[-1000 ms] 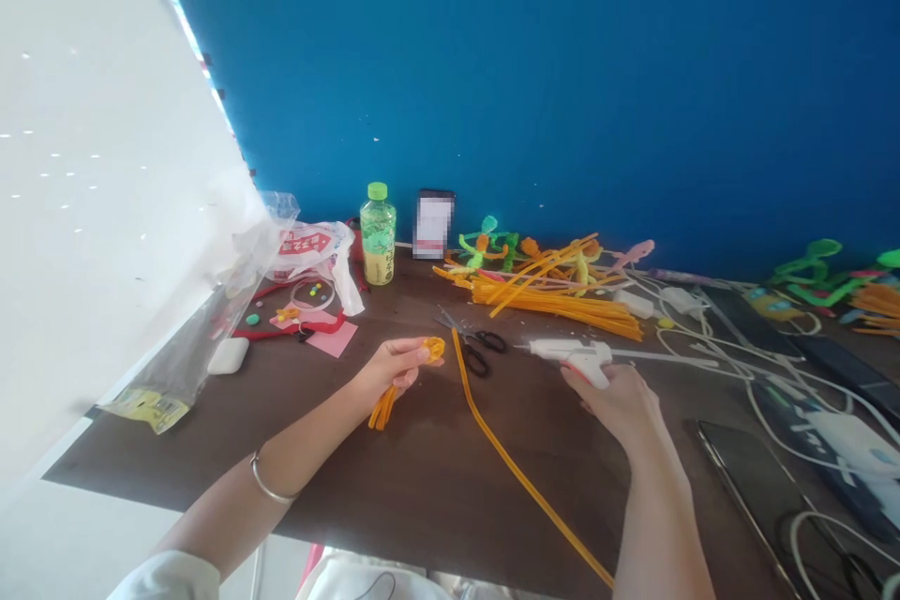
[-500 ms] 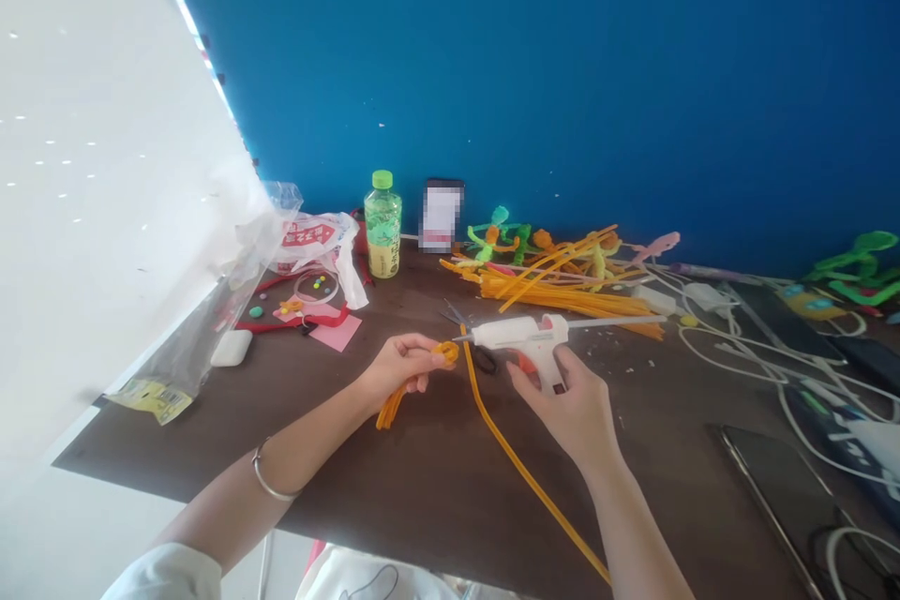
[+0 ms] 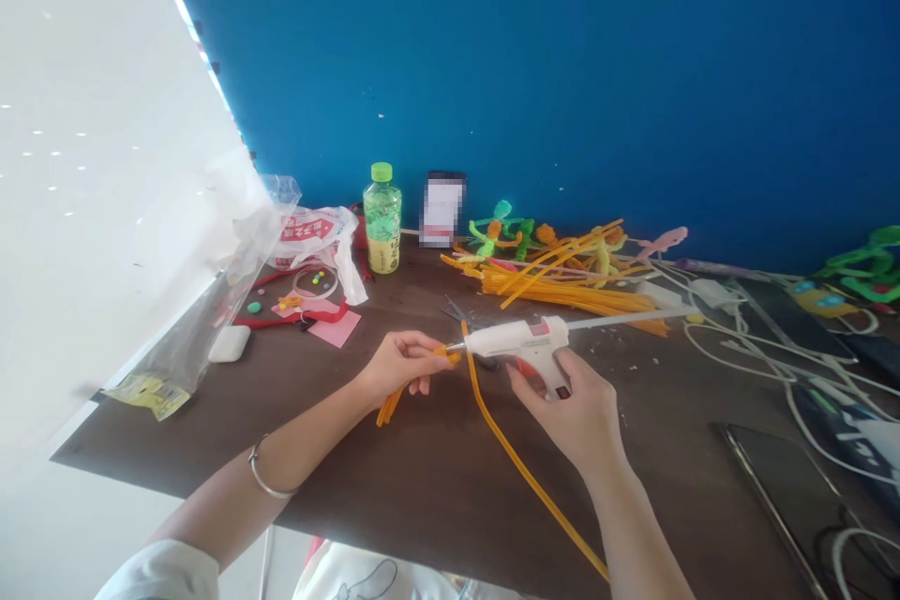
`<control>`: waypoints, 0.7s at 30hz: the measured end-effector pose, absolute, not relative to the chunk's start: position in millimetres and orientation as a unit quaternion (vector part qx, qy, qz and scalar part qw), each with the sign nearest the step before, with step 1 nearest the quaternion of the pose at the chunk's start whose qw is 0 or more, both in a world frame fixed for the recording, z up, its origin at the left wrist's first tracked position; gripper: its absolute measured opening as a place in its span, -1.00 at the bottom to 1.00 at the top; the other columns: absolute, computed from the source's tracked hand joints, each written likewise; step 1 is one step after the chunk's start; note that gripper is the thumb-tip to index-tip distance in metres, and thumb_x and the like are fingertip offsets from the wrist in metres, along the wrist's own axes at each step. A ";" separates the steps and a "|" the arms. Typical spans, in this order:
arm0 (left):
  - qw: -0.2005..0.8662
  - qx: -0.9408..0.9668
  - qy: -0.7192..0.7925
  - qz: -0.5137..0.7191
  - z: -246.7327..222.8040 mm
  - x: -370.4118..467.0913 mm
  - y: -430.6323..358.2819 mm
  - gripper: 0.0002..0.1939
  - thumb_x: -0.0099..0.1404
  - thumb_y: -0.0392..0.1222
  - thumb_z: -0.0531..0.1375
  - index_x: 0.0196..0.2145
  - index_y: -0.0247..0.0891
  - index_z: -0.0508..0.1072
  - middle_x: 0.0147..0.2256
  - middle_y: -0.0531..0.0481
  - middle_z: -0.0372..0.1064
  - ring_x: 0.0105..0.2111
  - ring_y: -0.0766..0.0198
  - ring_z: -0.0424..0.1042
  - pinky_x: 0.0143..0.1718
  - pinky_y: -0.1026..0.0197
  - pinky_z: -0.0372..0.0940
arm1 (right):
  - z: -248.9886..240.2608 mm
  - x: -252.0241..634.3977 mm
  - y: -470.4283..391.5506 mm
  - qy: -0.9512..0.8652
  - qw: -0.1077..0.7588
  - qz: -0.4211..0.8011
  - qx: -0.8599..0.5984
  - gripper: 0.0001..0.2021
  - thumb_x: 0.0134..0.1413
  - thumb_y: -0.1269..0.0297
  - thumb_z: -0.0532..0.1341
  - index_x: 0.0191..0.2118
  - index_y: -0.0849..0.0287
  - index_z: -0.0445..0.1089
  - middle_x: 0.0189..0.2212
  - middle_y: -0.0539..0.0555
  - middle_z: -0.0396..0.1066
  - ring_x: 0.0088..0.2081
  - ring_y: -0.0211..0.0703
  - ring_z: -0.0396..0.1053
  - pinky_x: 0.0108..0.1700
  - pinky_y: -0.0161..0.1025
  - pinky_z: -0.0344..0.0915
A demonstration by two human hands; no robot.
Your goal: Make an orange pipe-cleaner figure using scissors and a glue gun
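Pinched in my left hand (image 3: 404, 364) is a small orange pipe-cleaner piece (image 3: 450, 354), coiled at the fingertips, its loose strands hanging below the palm. My right hand (image 3: 577, 408) is wrapped round the handle of a white glue gun (image 3: 520, 339) with an orange trigger. The gun's metal nozzle points left and meets the coiled end. A clear glue stick (image 3: 625, 317) sticks out of its back. One long orange pipe cleaner (image 3: 524, 469) runs over the table under the nozzle toward the front edge. Scissors (image 3: 457, 309) lie partly hidden behind the gun.
Orange pipe cleaners (image 3: 562, 292) and colourful twisted figures lie at the back. A green-capped bottle (image 3: 382, 223) and a phone (image 3: 442, 211) stand by the blue wall. Plastic bags (image 3: 309, 239) and pink paper (image 3: 336, 330) are left; cables and a dark phone (image 3: 780, 487) are right.
The glue gun has moved slightly left and down, so its nozzle now meets the orange coil. My left hand has stayed almost in place, still gripping the piece.
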State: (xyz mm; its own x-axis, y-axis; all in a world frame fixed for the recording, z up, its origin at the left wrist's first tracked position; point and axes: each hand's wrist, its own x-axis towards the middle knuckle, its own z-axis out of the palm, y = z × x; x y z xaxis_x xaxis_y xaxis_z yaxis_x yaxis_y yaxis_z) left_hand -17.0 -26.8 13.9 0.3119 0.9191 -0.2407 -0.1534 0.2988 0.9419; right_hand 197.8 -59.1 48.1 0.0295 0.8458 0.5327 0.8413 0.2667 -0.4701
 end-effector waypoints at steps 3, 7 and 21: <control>0.676 0.448 0.437 0.389 13.3 -16.6 -27.2 -0.61 -0.15 -0.08 0.35 -0.39 -0.39 0.43 -0.48 -0.09 0.48 -0.77 0.48 0.24 -0.81 0.43 0.04 | 47.6 197.3 -59.0 -0.699 0.383 -0.014 -0.603 -0.66 -0.17 0.15 0.22 -0.65 0.12 0.02 -0.69 -0.08 0.16 -0.66 -0.37 0.05 -0.60 -0.39 0.06; 0.673 0.454 0.437 0.386 13.5 -15.9 -28.0 -0.60 -0.15 -0.07 0.35 -0.39 -0.39 0.44 -0.55 -0.07 0.46 -0.78 0.46 0.24 -0.82 0.43 0.03 | 47.2 197.7 -58.9 -0.701 0.385 -0.027 -0.600 -0.67 -0.18 0.14 0.23 -0.64 0.12 0.05 -0.70 -0.09 0.14 -0.67 -0.37 0.04 -0.61 -0.38 0.05; 0.677 0.444 0.439 0.389 14.8 -16.7 -28.0 -0.59 -0.16 -0.07 0.35 -0.38 -0.39 0.44 -0.47 -0.12 0.49 -0.76 0.47 0.25 -0.81 0.42 0.05 | 46.8 196.4 -59.7 -0.704 0.390 -0.041 -0.593 -0.68 -0.16 0.16 0.22 -0.65 0.12 0.07 -0.70 -0.08 0.13 -0.66 -0.36 0.05 -0.63 -0.38 0.03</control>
